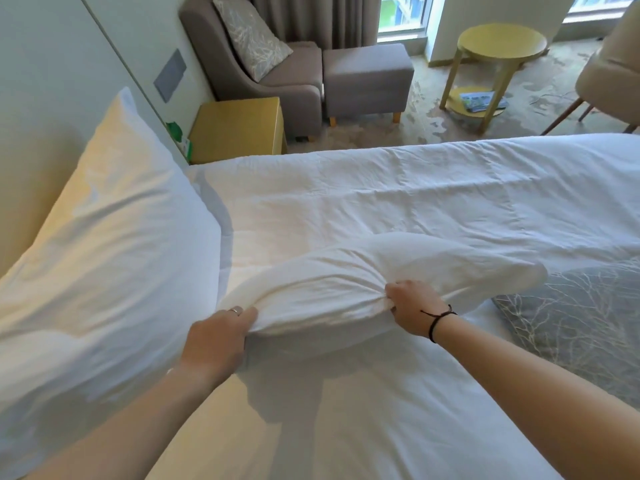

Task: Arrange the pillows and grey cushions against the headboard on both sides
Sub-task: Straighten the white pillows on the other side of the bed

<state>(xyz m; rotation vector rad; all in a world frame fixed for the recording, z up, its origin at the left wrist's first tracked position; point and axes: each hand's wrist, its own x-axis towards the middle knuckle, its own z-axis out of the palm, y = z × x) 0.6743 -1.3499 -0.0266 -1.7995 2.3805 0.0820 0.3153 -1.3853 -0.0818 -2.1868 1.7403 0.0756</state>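
Both hands hold a white pillow (363,282) just above the white duvet (415,195), near the head of the bed. Its long axis runs across the bed, roughly parallel to the upright pillow (104,237) that leans against the headboard (31,174) to its left; its far end points toward the grey cushion (581,313). The left hand (218,337), a ring on one finger, has its fingers curled tightly into the fabric at the pillow's near corner. The right hand (414,310), a dark cord around its wrist, has gathered a bunch of the pillowcase along the near edge, fingers pressed together around the folds.

The grey cushion, with its pale branch pattern, lies flat on the duvet just beyond the held pillow's right end, and that pillow covers part of its upper edge; its right side is cut off by the frame. The held pillow's underside cannot be seen, and the fingertips of both hands are buried in cloth. Past the far side of the bed stand a yellow nightstand (239,129) and a grey armchair (249,74) holding a second patterned cushion (251,38).
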